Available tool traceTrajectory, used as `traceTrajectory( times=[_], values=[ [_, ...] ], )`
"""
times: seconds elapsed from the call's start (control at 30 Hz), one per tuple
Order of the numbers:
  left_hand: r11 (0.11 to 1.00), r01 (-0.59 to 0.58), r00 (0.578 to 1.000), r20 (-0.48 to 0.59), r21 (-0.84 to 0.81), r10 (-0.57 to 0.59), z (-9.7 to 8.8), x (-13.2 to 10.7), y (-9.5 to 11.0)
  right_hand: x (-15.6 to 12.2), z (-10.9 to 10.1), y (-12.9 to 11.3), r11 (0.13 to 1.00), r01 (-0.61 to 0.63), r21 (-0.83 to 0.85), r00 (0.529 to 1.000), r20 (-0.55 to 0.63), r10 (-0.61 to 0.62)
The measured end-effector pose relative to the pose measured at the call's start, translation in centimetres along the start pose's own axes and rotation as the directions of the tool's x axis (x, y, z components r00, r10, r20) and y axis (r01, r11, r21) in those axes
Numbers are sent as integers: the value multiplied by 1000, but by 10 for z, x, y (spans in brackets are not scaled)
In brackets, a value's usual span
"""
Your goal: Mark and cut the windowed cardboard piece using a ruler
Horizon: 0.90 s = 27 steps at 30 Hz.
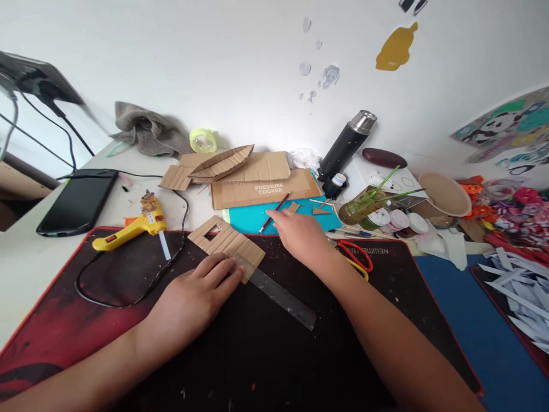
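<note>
My left hand [195, 300] lies flat on the black and red mat [107, 309], fingers stretched out and pressing on a cut cardboard piece [223, 240] and the end of a clear ruler [283, 297]. My right hand [300, 234] reaches forward over the mat's far edge, fingers extended toward a red pencil [275, 212] lying on a teal sheet [249, 218]. The fingertips are at the pencil or just short of it; I cannot tell if they touch. Small cardboard scraps [319, 210] lie beside it.
A yellow glue gun [132, 226] with its black cord lies left. A phone [77, 201], a "PRESSURE COOKER" cardboard box [266, 189] and a cardboard boat [223, 163] sit behind. Red scissors [355, 254], a black flask [347, 143], a brush jar [360, 207], paint pots and paper strips lie right.
</note>
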<state>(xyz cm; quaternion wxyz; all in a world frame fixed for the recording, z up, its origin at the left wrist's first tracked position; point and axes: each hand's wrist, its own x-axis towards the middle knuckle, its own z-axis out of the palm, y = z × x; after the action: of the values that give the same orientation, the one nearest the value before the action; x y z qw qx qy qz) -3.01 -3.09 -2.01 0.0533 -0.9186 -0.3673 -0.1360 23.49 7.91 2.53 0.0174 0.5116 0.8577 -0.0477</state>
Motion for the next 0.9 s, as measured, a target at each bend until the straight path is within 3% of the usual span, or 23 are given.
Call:
traceTrajectory(
  times=[0.17,0.3,0.37,0.4,0.47,0.57,0.67,0.9],
  values=[
    [1000,4,1000,-13,-24,-4,1,1,0,26,9,-7,1000,13,-12,1000,-13,-14],
    [999,14,1000,-25,-40,-15,-1,2,1,22,5,-12,999,-17,34,996,-89,20],
    [999,21,999,-23,-46,-22,-1,3,1,12,1,-15,992,-57,112,982,-171,76],
    [998,27,999,-19,-52,-28,-1,3,1,6,0,-16,959,-55,278,954,-268,132],
    [997,32,999,-20,-71,-33,-1,2,1,-8,-1,-19,791,44,610,875,-406,264],
    [997,22,999,-22,-76,-24,-1,0,1,-29,2,-24,434,154,888,866,-332,373],
    [1000,-2,1000,-8,-28,2,-4,-1,4,-42,11,-26,194,138,971,895,-206,396],
    [998,-49,998,41,44,47,-12,-3,15,-44,30,-18,-142,123,982,898,-50,438]
  ],
)
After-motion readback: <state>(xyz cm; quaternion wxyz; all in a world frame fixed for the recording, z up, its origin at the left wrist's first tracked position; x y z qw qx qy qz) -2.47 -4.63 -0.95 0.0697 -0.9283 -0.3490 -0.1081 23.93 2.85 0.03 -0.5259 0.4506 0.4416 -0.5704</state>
